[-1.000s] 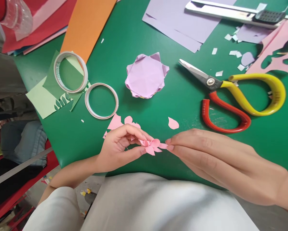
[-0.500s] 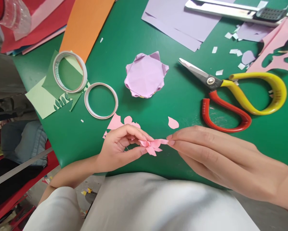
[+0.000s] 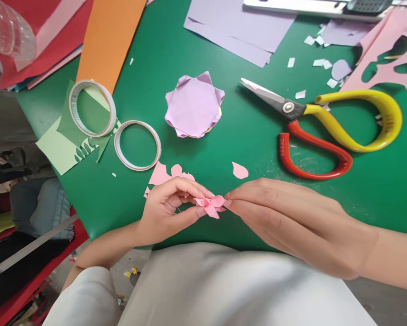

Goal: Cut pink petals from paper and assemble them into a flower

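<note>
A small pink paper flower (image 3: 210,209) is pinched between the thumb and fingers of my left hand (image 3: 171,206), near the table's front edge. From the right, my right hand (image 3: 292,217) reaches in with its fingertips pressed together at the flower's right side. They appear to grip a pink petal there, mostly hidden by the fingers. A loose pink petal (image 3: 240,170) lies just beyond my right hand. Pink paper scraps (image 3: 159,174) sit behind my left hand.
Scissors (image 3: 288,107) with yellow and red handles lie on the green table (image 3: 203,156). A lilac folded-paper piece (image 3: 195,106) stands mid-table. Two tape rolls (image 3: 138,167) are at left. A paper cutter (image 3: 298,7), lilac sheets (image 3: 237,27) and a plastic bottle (image 3: 15,34) are farther back.
My right fingertips have moved left, closer to the flower. The pink strip that showed between fingers and flower is now hardly visible. The view has shifted slightly.
</note>
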Available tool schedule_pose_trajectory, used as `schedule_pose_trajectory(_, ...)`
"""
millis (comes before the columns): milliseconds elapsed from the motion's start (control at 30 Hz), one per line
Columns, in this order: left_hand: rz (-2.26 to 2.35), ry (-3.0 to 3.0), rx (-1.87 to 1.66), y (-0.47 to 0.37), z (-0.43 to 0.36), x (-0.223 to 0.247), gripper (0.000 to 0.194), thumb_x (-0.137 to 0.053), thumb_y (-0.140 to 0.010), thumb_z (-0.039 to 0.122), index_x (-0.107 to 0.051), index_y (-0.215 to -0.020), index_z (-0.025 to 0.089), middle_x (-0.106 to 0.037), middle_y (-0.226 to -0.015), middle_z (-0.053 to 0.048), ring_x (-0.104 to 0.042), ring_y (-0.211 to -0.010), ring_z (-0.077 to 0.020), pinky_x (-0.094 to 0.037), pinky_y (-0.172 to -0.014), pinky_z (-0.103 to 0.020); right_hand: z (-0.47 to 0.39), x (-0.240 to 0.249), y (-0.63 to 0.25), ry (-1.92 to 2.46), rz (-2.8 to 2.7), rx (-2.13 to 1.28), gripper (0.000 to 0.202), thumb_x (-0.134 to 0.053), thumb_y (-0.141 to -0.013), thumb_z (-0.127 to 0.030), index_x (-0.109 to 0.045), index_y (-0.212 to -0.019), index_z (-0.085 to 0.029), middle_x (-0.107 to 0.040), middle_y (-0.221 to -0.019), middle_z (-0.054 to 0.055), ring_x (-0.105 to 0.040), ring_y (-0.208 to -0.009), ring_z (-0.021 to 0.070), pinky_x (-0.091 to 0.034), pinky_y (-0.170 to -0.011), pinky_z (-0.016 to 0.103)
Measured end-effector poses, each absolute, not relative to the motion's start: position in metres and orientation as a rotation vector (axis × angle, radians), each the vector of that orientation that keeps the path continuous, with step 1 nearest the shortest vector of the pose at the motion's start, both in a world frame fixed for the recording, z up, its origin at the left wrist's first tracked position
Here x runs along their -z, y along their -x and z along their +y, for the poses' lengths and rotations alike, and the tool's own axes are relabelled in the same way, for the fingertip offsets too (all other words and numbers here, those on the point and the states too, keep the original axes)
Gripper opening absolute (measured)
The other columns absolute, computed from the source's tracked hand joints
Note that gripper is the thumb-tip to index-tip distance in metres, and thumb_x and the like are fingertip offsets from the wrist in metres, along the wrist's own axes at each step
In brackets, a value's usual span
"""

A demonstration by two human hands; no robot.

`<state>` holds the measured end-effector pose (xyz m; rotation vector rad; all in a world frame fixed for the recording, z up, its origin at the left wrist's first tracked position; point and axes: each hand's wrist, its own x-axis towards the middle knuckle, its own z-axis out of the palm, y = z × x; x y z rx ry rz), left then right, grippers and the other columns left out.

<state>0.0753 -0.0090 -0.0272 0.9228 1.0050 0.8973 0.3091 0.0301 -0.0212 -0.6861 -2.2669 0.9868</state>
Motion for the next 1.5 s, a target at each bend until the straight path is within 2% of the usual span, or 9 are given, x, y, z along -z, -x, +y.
schedule_pose_trajectory(233,1.006,-0.958,-0.894,-0.075,-0.01,0.028,0.024,-0.072,-0.083,-0.001,-0.069,-0.098,0.017,-0.077,-0.096,-0.004,-0.073,-0.089,-0.0106,-0.064,-0.082,-0.02,0.024,0.028,-0.307,0.717,-2.2,-1.061,0.022,-0.054,-0.093,-0.002,-0.061,-0.112,-0.013,-0.074,-0.105,0.011,-0.072,-0.094,0.0165,-0.064,-0.086,0.028)
schedule_pose_trajectory(367,1.025,-0.953,-0.887,-0.075,-0.01,0.029,0.022,-0.073,-0.083,0.001,-0.069,-0.098,0.018,-0.077,-0.095,-0.005,-0.074,-0.09,-0.0127,-0.065,-0.078,-0.021,0.021,0.027,-0.299,0.829,-2.118,-1.058,0.023,-0.056,-0.091,0.001,-0.061,-0.104,-0.017,-0.077,-0.097,0.006,-0.074,-0.087,0.0132,-0.063,-0.086,0.022)
schedule_pose_trajectory(533,1.068,-0.92,-0.875,-0.074,-0.01,0.027,0.017,-0.075,-0.084,0.007,-0.068,-0.095,0.018,-0.078,-0.094,-0.006,-0.076,-0.085,-0.0139,-0.065,-0.074,-0.023,0.02,0.022,-0.293,0.956,-1.965,-1.207,0.022,-0.059,-0.093,-0.004,-0.061,-0.103,-0.024,-0.078,-0.093,-0.002,-0.075,-0.082,0.0109,-0.063,-0.08,0.019)
schedule_pose_trajectory(967,1.072,-0.922,-0.896,-0.077,-0.012,0.028,0.02,-0.073,-0.084,0.002,-0.069,-0.095,0.018,-0.078,-0.093,-0.003,-0.077,-0.089,-0.0129,-0.065,-0.081,-0.022,0.015,0.024,-0.292,0.974,-1.864,-1.241,0.016,-0.067,-0.091,-0.006,-0.066,-0.097,-0.021,-0.079,-0.089,0.0,-0.074,-0.077,0.0117,-0.061,-0.072,0.022)
schedule_pose_trajectory(1167,1.069,-0.88,-0.901,-0.077,-0.012,0.03,0.019,-0.075,-0.084,0.003,-0.069,-0.094,0.018,-0.079,-0.092,-0.004,-0.077,-0.086,-0.0138,-0.066,-0.075,-0.022,0.018,0.025,-0.291,0.936,-1.822,-1.262,0.01,-0.067,-0.093,-0.012,-0.066,-0.1,-0.018,-0.078,-0.09,0.002,-0.073,-0.077,0.0109,-0.061,-0.073,0.021)
schedule_pose_trajectory(1367,1.042,-0.751,-0.867,-0.075,-0.01,0.031,0.015,-0.078,-0.084,0.011,-0.067,-0.092,0.018,-0.078,-0.089,-0.003,-0.077,-0.073,-0.0128,-0.066,-0.069,-0.022,0.019,0.033,-0.291,0.813,-1.849,-1.2,0.027,-0.059,-0.089,-0.002,-0.064,-0.11,-0.019,-0.077,-0.095,0.004,-0.073,-0.085,0.0145,-0.063,-0.08,0.03)
schedule_pose_trajectory(1500,1.043,-0.712,-0.868,-0.073,-0.01,0.032,0.017,-0.079,-0.083,0.011,-0.068,-0.094,0.018,-0.076,-0.087,-0.003,-0.077,-0.076,-0.0128,-0.065,-0.069,-0.02,0.021,0.039,-0.291,0.72,-1.862,-1.189,0.028,-0.06,-0.087,-0.002,-0.063,-0.111,-0.017,-0.076,-0.094,0.005,-0.071,-0.086,0.0155,-0.063,-0.08,0.031)
